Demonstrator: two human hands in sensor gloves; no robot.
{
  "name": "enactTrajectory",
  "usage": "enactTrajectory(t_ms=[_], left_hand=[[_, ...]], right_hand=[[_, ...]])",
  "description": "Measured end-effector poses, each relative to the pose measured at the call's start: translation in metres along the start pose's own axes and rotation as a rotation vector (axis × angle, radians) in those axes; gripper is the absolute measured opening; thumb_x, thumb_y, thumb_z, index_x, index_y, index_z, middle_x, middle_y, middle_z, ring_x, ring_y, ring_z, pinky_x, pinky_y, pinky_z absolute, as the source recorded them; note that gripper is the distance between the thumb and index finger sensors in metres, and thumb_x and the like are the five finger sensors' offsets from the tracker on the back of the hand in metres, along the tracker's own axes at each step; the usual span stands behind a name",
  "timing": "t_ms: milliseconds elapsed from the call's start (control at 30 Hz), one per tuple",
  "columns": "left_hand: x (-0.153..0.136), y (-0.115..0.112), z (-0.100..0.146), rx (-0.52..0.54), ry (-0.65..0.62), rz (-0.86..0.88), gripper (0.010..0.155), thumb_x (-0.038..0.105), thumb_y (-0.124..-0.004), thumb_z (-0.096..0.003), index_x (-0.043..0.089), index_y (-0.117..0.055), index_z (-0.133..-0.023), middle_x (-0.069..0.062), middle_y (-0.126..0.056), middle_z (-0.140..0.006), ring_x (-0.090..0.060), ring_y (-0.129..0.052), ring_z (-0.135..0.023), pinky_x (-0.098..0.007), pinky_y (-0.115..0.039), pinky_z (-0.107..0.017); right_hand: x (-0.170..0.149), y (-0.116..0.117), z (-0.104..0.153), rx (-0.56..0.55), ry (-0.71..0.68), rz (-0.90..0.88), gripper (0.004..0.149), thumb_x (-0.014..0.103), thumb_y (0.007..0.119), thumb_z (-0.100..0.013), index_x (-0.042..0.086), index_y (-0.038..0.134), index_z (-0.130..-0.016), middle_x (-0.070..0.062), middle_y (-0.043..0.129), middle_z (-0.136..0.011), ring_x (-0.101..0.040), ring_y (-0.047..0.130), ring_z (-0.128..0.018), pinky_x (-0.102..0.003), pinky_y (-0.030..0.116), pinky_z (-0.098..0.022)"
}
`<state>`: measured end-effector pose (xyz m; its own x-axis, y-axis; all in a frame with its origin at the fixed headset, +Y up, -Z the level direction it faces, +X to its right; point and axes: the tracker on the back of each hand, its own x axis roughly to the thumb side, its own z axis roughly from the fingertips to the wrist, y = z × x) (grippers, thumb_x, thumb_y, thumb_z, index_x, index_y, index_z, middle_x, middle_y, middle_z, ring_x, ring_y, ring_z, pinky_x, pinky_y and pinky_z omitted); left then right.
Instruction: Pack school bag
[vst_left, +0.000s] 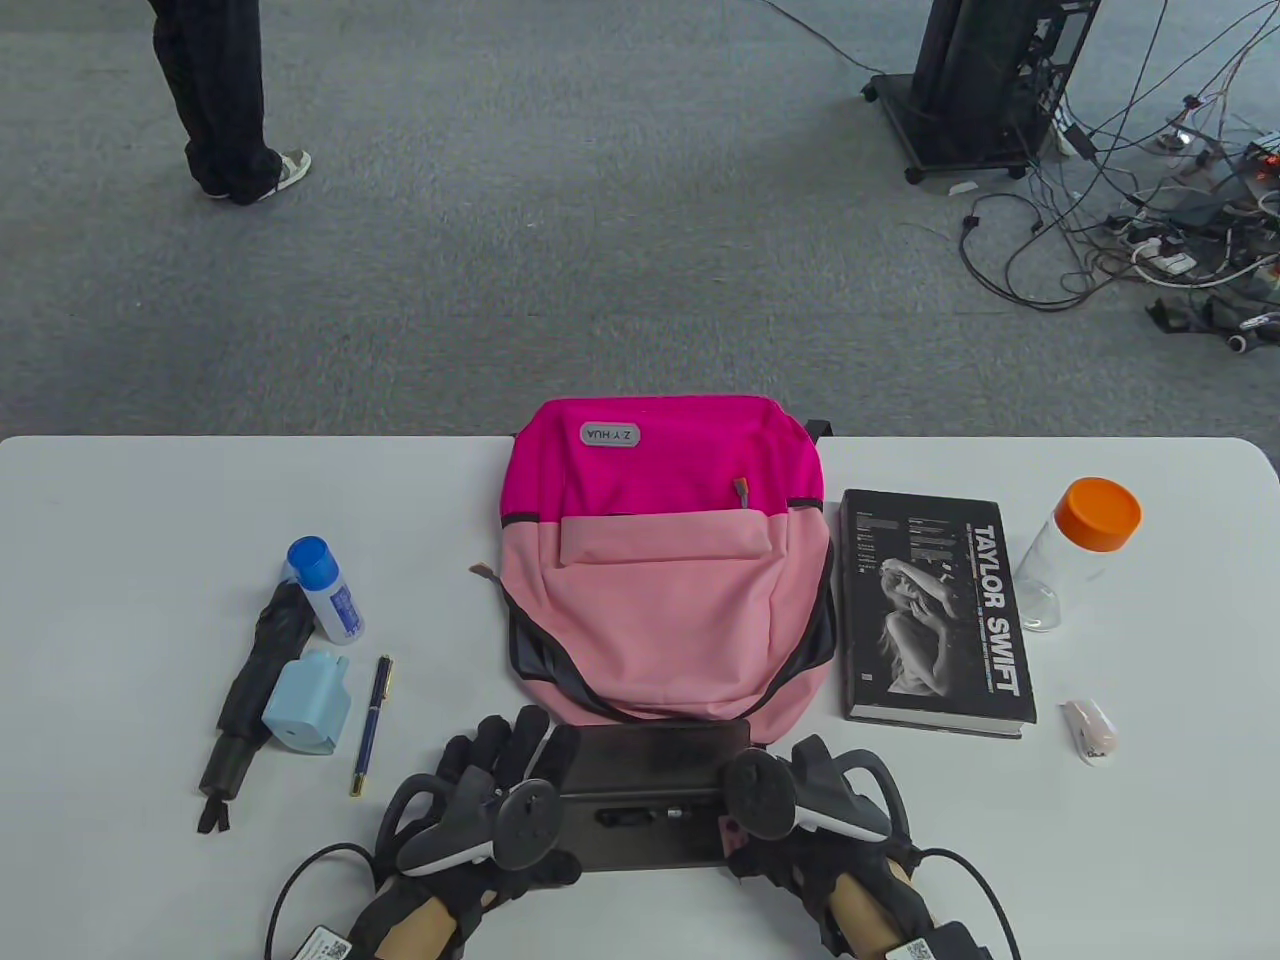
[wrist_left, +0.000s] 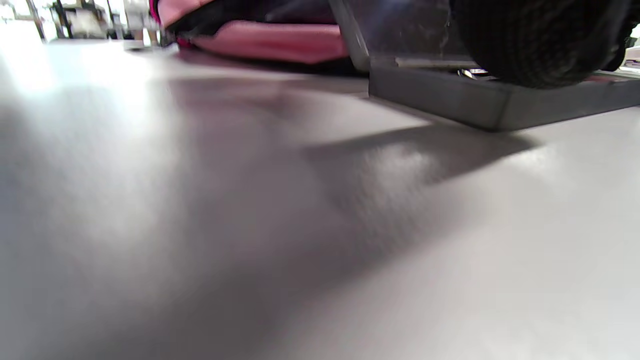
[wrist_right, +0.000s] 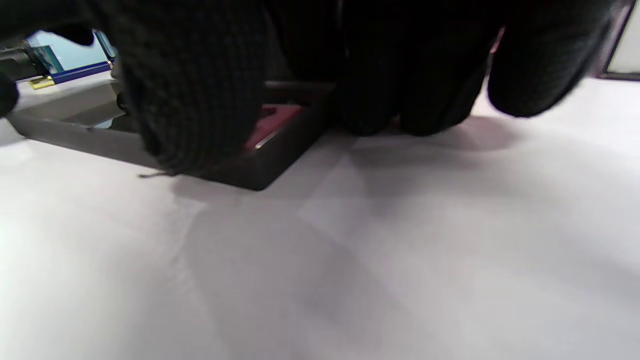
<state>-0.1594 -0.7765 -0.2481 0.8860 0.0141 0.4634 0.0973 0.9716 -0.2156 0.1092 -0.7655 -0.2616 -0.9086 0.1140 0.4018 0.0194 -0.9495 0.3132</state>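
A pink school bag (vst_left: 665, 590) lies flat at the table's middle, its main zip part open along the sides. A flat black case (vst_left: 645, 800) lies on the table just in front of it, with a panel rising from its base like a raised lid. My left hand (vst_left: 500, 775) grips the case's left end and my right hand (vst_left: 800, 785) grips its right end. In the left wrist view a gloved finger (wrist_left: 540, 45) rests on the case (wrist_left: 490, 107), with the bag (wrist_left: 270, 42) behind. In the right wrist view my fingers (wrist_right: 195, 100) cover the case's corner (wrist_right: 250, 175).
Left of the bag lie a blue-capped bottle (vst_left: 328, 590), a folded black umbrella (vst_left: 250, 690), a light blue box-like item (vst_left: 308, 703) and a blue pen (vst_left: 371, 725). To the right are a black book (vst_left: 935, 612), an orange-capped clear bottle (vst_left: 1075, 550) and a small white item (vst_left: 1090, 730).
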Motion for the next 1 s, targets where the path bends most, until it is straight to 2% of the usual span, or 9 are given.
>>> enactTrajectory(t_ms=[133, 200, 233, 267, 367, 467, 600, 933, 1000], left_hand=[[-0.01, 0.025, 0.005, 0.043, 0.061, -0.021, 0.097, 0.057, -0.077, -0.0448, 0.023, -0.019, -0.115, -0.018, -0.019, -0.127, -0.056, -0.026, -0.111, -0.077, -0.034, -0.075], [-0.021, 0.043, 0.009, 0.093, 0.142, -0.051, 0.093, 0.053, -0.078, -0.0462, 0.02, -0.027, -0.116, -0.021, -0.033, -0.127, -0.055, -0.037, -0.112, -0.073, -0.043, -0.077], [-0.026, 0.049, 0.011, 0.11, 0.179, -0.065, 0.091, 0.052, -0.079, -0.0466, 0.018, -0.032, -0.116, -0.024, -0.04, -0.126, -0.054, -0.045, -0.112, -0.069, -0.051, -0.078], [-0.033, 0.058, 0.014, 0.131, 0.237, -0.08, 0.089, 0.05, -0.079, -0.0475, 0.014, -0.035, -0.116, -0.028, -0.052, -0.123, -0.053, -0.066, -0.107, -0.063, -0.065, -0.075], [-0.055, 0.068, 0.022, 0.1, 0.483, -0.054, 0.078, 0.046, -0.08, -0.0492, 0.007, -0.058, -0.113, -0.026, -0.084, -0.108, -0.04, -0.103, -0.08, -0.049, -0.09, -0.059], [-0.075, 0.059, 0.024, -0.057, 0.648, -0.076, 0.072, 0.047, -0.082, -0.0493, 0.008, -0.07, -0.108, -0.022, -0.092, -0.102, -0.033, -0.108, -0.068, -0.044, -0.093, -0.052], [-0.095, 0.036, 0.024, -0.142, 0.798, -0.141, 0.065, 0.045, -0.084, -0.0507, 0.01, -0.075, -0.105, -0.019, -0.093, -0.101, -0.031, -0.106, -0.067, -0.044, -0.09, -0.052], [-0.112, -0.001, 0.004, -0.309, 0.906, -0.153, 0.063, 0.043, -0.082, -0.0522, 0.004, -0.077, -0.101, -0.018, -0.096, -0.092, -0.027, -0.105, -0.058, -0.042, -0.09, -0.047], [-0.112, -0.004, -0.001, -0.277, 0.925, -0.18, 0.058, 0.04, -0.081, -0.0528, 0.005, -0.079, -0.099, -0.018, -0.098, -0.087, -0.025, -0.104, -0.055, -0.042, -0.091, -0.045]], right_hand=[[-0.001, 0.0, 0.001, -0.005, 0.0, -0.004, 0.082, 0.04, 0.095, -0.038, 0.007, 0.063, -0.105, -0.03, 0.083, -0.095, -0.053, 0.086, -0.084, -0.074, 0.075, -0.058], [-0.001, 0.0, 0.0, -0.003, 0.001, -0.011, 0.082, 0.04, 0.095, -0.037, 0.007, 0.063, -0.105, -0.03, 0.083, -0.095, -0.053, 0.086, -0.084, -0.074, 0.075, -0.058], [-0.001, 0.0, 0.0, -0.002, 0.001, -0.011, 0.082, 0.041, 0.095, -0.037, 0.007, 0.063, -0.106, -0.03, 0.083, -0.095, -0.054, 0.085, -0.084, -0.074, 0.075, -0.058], [-0.001, 0.0, 0.0, 0.0, 0.002, -0.01, 0.082, 0.041, 0.095, -0.037, 0.007, 0.063, -0.106, -0.03, 0.082, -0.095, -0.053, 0.085, -0.084, -0.074, 0.075, -0.058], [-0.002, 0.0, 0.001, -0.002, -0.002, -0.014, 0.082, 0.041, 0.095, -0.037, 0.007, 0.063, -0.106, -0.03, 0.082, -0.095, -0.053, 0.085, -0.084, -0.074, 0.075, -0.058], [-0.002, 0.0, 0.001, -0.002, -0.004, -0.015, 0.082, 0.041, 0.095, -0.038, 0.007, 0.063, -0.106, -0.03, 0.082, -0.095, -0.053, 0.085, -0.083, -0.074, 0.075, -0.058], [-0.002, 0.0, 0.001, -0.005, -0.008, -0.014, 0.082, 0.041, 0.094, -0.038, 0.007, 0.062, -0.106, -0.03, 0.082, -0.095, -0.053, 0.085, -0.083, -0.074, 0.075, -0.058], [-0.003, 0.001, 0.003, -0.008, -0.008, -0.025, 0.082, 0.04, 0.094, -0.038, 0.007, 0.062, -0.106, -0.03, 0.082, -0.095, -0.053, 0.084, -0.084, -0.074, 0.075, -0.058], [-0.003, 0.001, 0.003, -0.008, -0.006, -0.026, 0.082, 0.04, 0.094, -0.039, 0.007, 0.062, -0.106, -0.03, 0.082, -0.095, -0.053, 0.084, -0.084, -0.074, 0.075, -0.058]])
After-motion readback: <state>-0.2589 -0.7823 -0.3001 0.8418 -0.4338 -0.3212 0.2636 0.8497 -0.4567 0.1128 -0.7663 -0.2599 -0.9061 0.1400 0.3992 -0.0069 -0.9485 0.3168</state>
